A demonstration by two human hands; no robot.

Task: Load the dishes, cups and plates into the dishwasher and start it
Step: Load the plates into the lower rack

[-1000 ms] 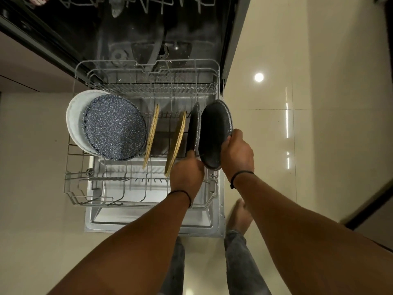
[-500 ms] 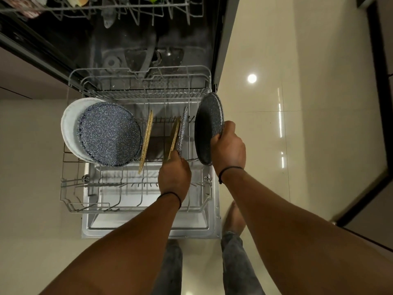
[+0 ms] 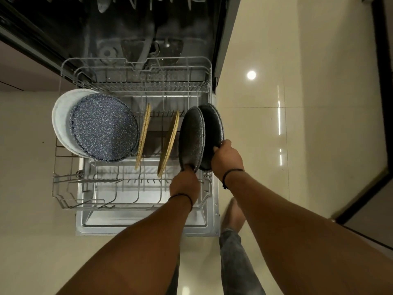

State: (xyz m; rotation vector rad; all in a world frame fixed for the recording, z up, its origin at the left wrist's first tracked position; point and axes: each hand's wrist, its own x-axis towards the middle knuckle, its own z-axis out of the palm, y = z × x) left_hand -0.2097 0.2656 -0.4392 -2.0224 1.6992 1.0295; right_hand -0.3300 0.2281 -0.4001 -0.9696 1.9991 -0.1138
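Observation:
The dishwasher's lower rack (image 3: 70, 189) is pulled out over the open door (image 3: 146, 227). At its right end stand two dark speckled plates on edge. My left hand (image 3: 185, 185) grips the bottom rim of the nearer dark plate (image 3: 192, 137). My right hand (image 3: 226, 157) grips the lower rim of the outer dark plate (image 3: 213, 128), which leans at the rack's right side. Two yellow plates (image 3: 144, 133) (image 3: 169, 141) stand on edge in the middle. A large blue speckled plate (image 3: 104, 126) leans against a white plate (image 3: 60, 116) at the left.
The dishwasher tub (image 3: 136, 35) is open and dark behind the rack, with the upper rack (image 3: 148, 3) at the top edge. Glossy beige floor (image 3: 287, 124) lies to the right. My bare foot (image 3: 232, 216) stands beside the door. A dark door frame (image 3: 380, 103) runs along the far right.
Both dark plates have tilted to the right. My left hand moved right with its plate, and my right hand brought its plate lower, close against the other.

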